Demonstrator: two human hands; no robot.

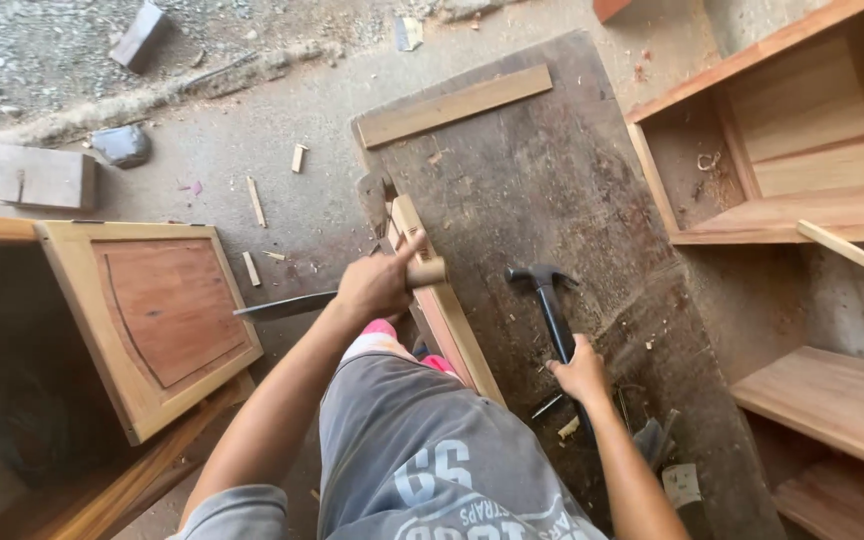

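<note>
Now left hand [377, 285] closed around chisel handle [426, 271], blade on wood strip [444, 308] at left edge of workbench [552, 190]. Right hand [582, 372] grips black hammer [550, 300], near right. Better keep chisel steady, strike handle end squarely.

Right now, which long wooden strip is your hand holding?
The left hand holds the wood strip at the board's near edge; the other strip lies untouched at the far end.

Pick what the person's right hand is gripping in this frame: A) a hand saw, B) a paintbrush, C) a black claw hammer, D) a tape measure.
C: the right hand wraps the handle of a black claw hammer, whose head rests on the dark workbench.
</note>
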